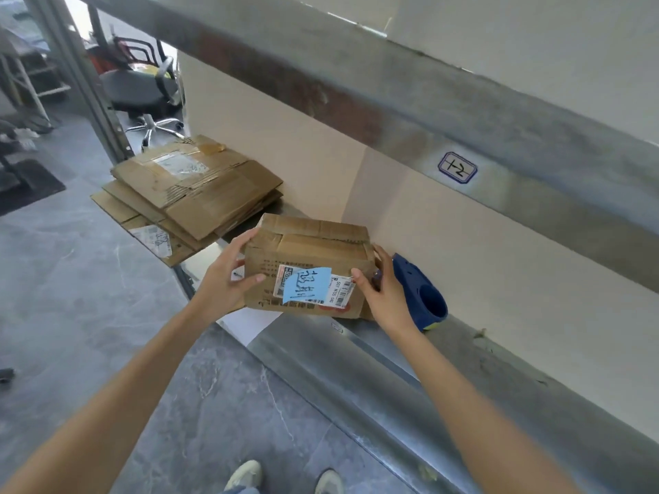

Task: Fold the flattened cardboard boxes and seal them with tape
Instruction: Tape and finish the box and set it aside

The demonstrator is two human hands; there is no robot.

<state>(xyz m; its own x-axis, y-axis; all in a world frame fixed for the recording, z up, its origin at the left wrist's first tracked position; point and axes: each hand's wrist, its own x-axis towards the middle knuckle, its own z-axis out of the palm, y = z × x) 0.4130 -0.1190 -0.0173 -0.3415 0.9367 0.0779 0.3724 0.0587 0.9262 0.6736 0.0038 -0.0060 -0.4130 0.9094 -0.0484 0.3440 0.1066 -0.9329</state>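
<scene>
So I'm watching the head cam feed here, and the folded box (306, 251) is sitting squarely between both sets of fingers, at the front edge of the metal shelf (356, 351). I can't tell whether it's resting on the shelf or being held just above it. It's looking pretty beat up: brown cardboard, creased corners, top flaps folded down flat. On the face towards me a blue note (306, 285) with handwriting is sticking over a white shipping label (340, 292), right between the two thumbs.

The left hand (223, 279) is gripping the box's left end, with the thumb on the front face and the fingers curling round the upper corner. The right hand (387, 297) is holding the other end, thumb by the label and fingers wrapping behind.

Just past the right fingers, a dark blue tape dispenser (424, 294) is lying on the shelf against the cream wall (499, 262). I can't say if the fingers are touching it.

Well beyond the left fingers, a stack of flattened boxes (199, 194) is lying on the same shelf, overhanging its edge.

Room-wise: grey marbled floor (71, 279) down left of the left hand, a metal beam (392, 101) running overhead with a "12" sticker (457, 167), an office chair (142, 87) far off behind the stack, and a white sheet (249, 322) poking out below the left thumb.
</scene>
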